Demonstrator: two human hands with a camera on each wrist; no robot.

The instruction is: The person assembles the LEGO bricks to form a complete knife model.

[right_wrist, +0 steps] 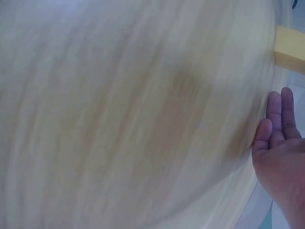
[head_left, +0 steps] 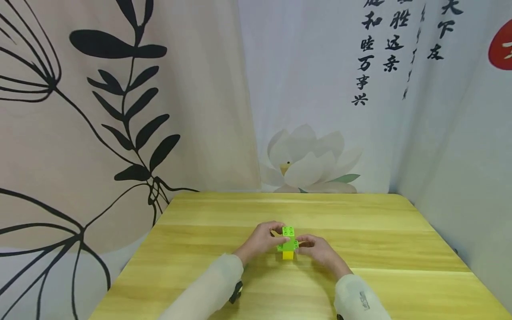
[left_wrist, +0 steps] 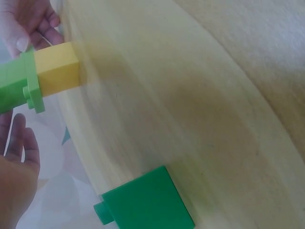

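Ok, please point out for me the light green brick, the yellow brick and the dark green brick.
light green brick (head_left: 288,232): head view, on its studded top face.
yellow brick (left_wrist: 57,71): left wrist view, on its broad side face.
dark green brick (left_wrist: 147,202): left wrist view, on its flat side face.

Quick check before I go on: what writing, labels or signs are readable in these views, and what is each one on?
"和 睦 万 事 兴": black brush column on the backdrop cloth.
"胜 远 亲": second column, top cut off.
"大 下 友": third column, partly cut off, uncertain.
Red seal: unreadable, cropped.
Mark on the right sleeve: too small.
Green brick: no text visible.
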